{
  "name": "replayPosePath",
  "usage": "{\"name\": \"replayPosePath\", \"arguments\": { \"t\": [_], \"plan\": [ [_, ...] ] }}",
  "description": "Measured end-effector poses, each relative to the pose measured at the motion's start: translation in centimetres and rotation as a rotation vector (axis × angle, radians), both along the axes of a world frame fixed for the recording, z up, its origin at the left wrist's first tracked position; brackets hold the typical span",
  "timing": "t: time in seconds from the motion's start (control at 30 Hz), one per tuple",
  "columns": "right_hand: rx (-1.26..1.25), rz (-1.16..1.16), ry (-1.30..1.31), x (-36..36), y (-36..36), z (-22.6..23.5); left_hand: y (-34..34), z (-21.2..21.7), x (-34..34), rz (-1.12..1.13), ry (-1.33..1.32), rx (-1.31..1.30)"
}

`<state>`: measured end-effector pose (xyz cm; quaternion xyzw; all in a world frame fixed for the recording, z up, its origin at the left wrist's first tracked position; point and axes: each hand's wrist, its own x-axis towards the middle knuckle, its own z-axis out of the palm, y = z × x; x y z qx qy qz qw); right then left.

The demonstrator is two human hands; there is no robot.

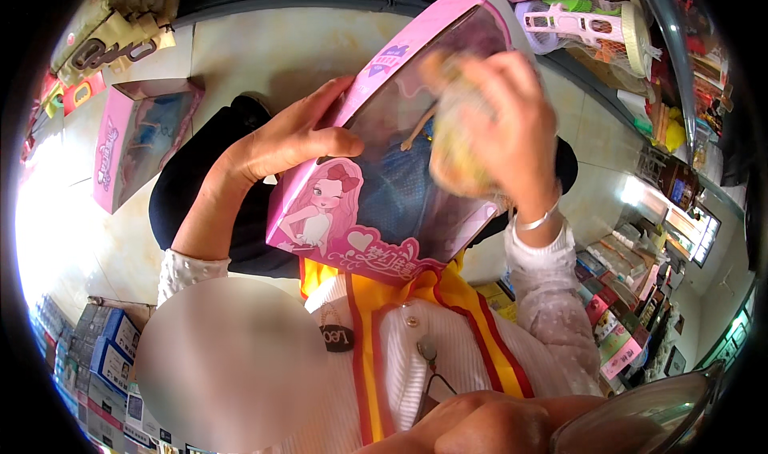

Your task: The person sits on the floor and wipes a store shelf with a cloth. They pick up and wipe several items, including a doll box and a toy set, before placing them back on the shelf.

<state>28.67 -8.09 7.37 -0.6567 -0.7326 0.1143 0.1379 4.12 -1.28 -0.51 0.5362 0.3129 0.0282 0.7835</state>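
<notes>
Eyeglasses (640,414) sat lower right; centrally, the right hand (516,118) clutched blurred cloth (458,154) in curled fingers (484,78), the left hand (292,138) pinched a pink box (384,174).

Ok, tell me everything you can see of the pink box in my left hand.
The pink box looks like cardboard with a clear plastic-looking window, a doll's blue dress showing inside. A cartoon figure and pale lettering decorate the near end. It slants above your legs, far end toward the right. Your left hand grips its left edge; your right hand, blurred, holds a yellowish cloth over the window, possibly touching it.
</notes>
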Motion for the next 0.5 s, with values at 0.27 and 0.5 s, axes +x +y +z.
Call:
{"name": "replayPosePath", "arguments": {
  "t": [0.27,0.5],
  "plan": [
    [-0.297,0.287,0.279,-2.0,-1.8,0.3,-0.9,-2.9,0.5,0.129,-0.178,-0.098],
    [-0.001,-0.131,0.502,2.5,1.2,2.1,0.6,-0.2,0.8,-0.045,-0.001,0.079]
  ]
}}
